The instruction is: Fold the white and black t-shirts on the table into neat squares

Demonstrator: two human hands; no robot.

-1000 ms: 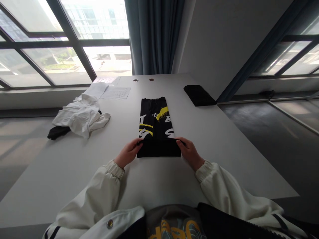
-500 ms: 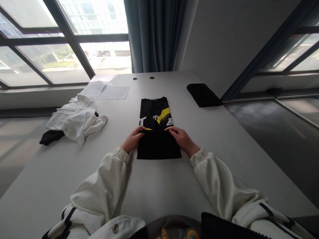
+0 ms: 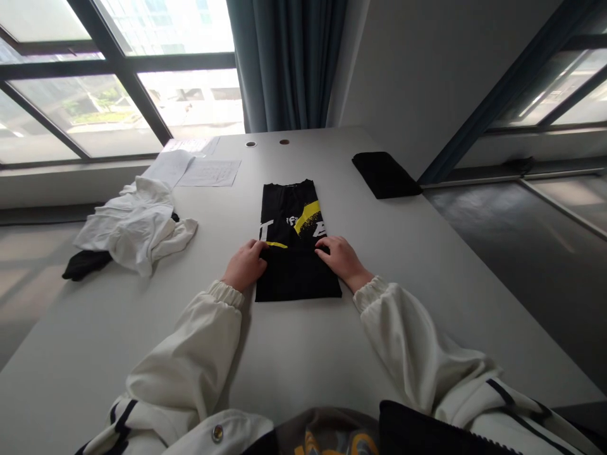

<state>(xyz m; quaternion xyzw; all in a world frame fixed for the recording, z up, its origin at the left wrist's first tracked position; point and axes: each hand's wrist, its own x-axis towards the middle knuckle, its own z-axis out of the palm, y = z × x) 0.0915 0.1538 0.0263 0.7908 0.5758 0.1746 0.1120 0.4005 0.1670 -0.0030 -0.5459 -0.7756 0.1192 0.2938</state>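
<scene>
A black shirt [image 3: 298, 275] with white letters and yellow marks lies on the table, folded narrow, its lower part turned up over the print. My left hand [image 3: 245, 264] is at the left end of the fold's upper edge, fingers curled on the cloth. At the right end of that edge is my right hand [image 3: 342, 259], thumb and fingertips pinched together on the fabric. The collar points away from me.
On the white table [image 3: 417, 278], a crumpled white garment [image 3: 135, 227] lies at the left with a black piece [image 3: 86, 264] under it. Papers [image 3: 210, 172] lie behind it. A folded black cloth [image 3: 385, 175] is at the back right. A curtain [image 3: 289, 63] hangs beyond.
The turned-up part lies flatter, and more of the yellow mark shows by my left hand. The fingers of both hands have shifted on the fold's edge. The view has moved slightly.
</scene>
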